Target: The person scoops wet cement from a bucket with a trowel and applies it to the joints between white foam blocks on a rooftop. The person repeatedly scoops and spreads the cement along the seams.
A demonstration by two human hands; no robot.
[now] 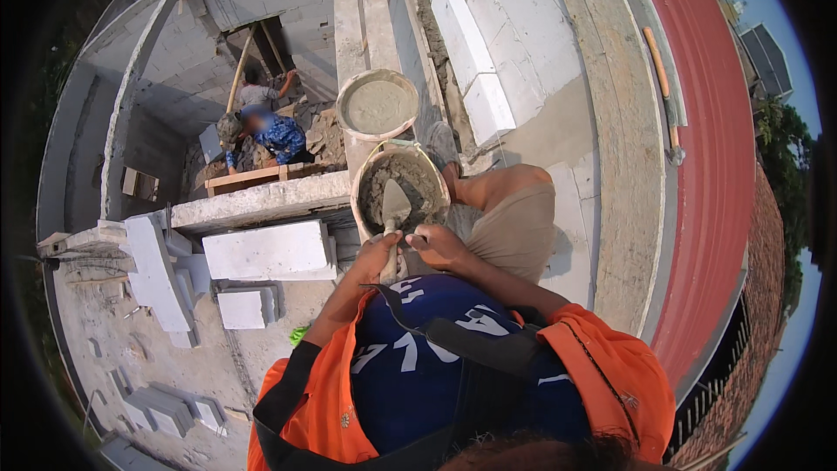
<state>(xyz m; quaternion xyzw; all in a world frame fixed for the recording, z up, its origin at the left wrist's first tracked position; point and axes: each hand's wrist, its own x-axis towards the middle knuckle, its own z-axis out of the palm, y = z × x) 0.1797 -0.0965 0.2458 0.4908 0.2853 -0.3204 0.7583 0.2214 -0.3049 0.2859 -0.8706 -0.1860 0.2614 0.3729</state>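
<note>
A bucket [357, 201] of wet grey mortar [423, 179] stands in front of me, a thin yellowish cord along its far rim. Over the mortar lies a trowel [397, 203], its pointed blade facing away from me and coated grey. My left hand [377, 253] is closed round the trowel's handle at the near side of the bucket. Close beside it, my right hand [441, 247] is curled at the bucket's near rim; whatever its fingers hold is hidden. Just beyond, a round basin [377, 105] holds smoother, wetter grey mix.
Long planks [359, 13] run away beyond the basin. White blocks [270, 251] lie at left on a concrete slab. Below, two people [277, 135] work near rubble inside block walls. At right are a block wall, a wooden board [623, 122], a long-handled tool [657, 65] and red metal sheeting [711, 166].
</note>
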